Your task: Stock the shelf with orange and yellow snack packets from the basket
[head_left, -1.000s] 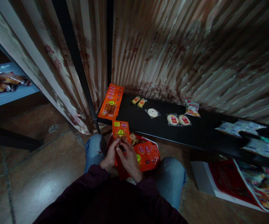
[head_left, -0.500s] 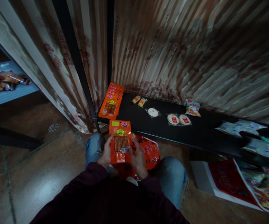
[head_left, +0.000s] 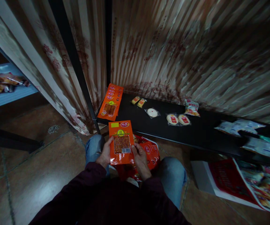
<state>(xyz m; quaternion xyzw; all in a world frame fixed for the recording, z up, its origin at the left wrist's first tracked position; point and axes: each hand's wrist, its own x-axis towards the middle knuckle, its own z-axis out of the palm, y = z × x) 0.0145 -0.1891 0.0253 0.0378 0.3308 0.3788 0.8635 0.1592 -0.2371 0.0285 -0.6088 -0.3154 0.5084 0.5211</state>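
Note:
Between my knees I hold up an orange snack packet with a clear window showing brown strips. My left hand grips its left edge, thumb on the front. On the opposite edge, my right hand pinches the packet low down, with its fingers curled. Behind and below it, more orange packets lie in a red bag, partly hidden by my right hand. An overlapping row of matching orange packets rests at the left end of the black shelf.
Along the shelf lie small yellow packets, round wrapped cakes, a white-and-red bag and pale packets. A red-and-white box of snacks stands on the floor at right. Black posts and a curtain border the shelf.
My right hand has slid slightly down and right along the packet's edge, its fingers drawing off the front. The packet stays in my left hand, with the view shifted slightly.

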